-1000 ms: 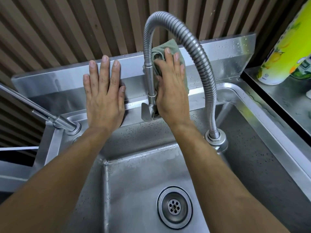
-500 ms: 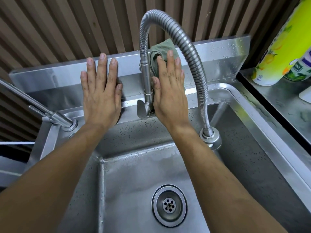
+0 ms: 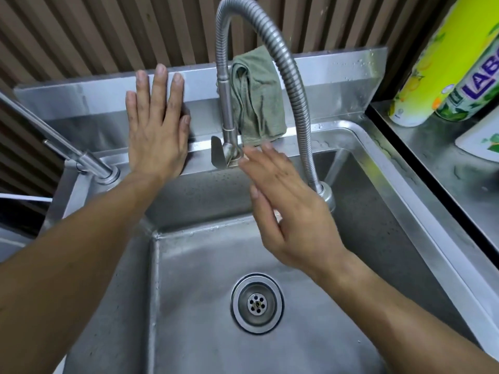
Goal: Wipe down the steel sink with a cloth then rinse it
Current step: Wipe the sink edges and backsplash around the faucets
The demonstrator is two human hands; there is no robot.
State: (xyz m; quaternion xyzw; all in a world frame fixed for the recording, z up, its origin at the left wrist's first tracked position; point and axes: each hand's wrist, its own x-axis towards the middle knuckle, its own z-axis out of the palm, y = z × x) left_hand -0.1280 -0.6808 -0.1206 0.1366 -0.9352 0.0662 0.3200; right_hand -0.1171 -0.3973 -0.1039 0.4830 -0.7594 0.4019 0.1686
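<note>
one big steel sink [image 3: 378, 233] fills most of the view, with its backsplash [image 3: 81, 101] running along the slatted wall and the basin wet with droplets. the gooseneck tap [image 3: 283, 74] arches up from its base at the back right corner of the basin and curls over to the left, so its spout end hangs right in front of the cloth and blocks part of it. a second thin tap [image 3: 67, 149] pokes in from the left edge. the drain [image 3: 256, 302] sits in the basin floor, uncovered.

left hand [image 3: 156, 130] is flat on the backsplash, fingers spread, holding nothing. right hand [image 3: 289, 209] is open too, fingers loosely straight, empty, hovering over the basin just below the spout and clear of the cloth.

the green cloth [image 3: 259, 101] is draped folded against the backsplash behind the tap, its lower edge on the ledge.

on the counter [image 3: 432, 163] to the right: a yellow-green bottle [image 3: 437, 66] with lemon pictures, and a green one [image 3: 475, 90] beside it showing purple letters "labo", the rest cut off. a white thing [image 3: 480, 141] with leaf print sits at the edge, can't tell what.
</note>
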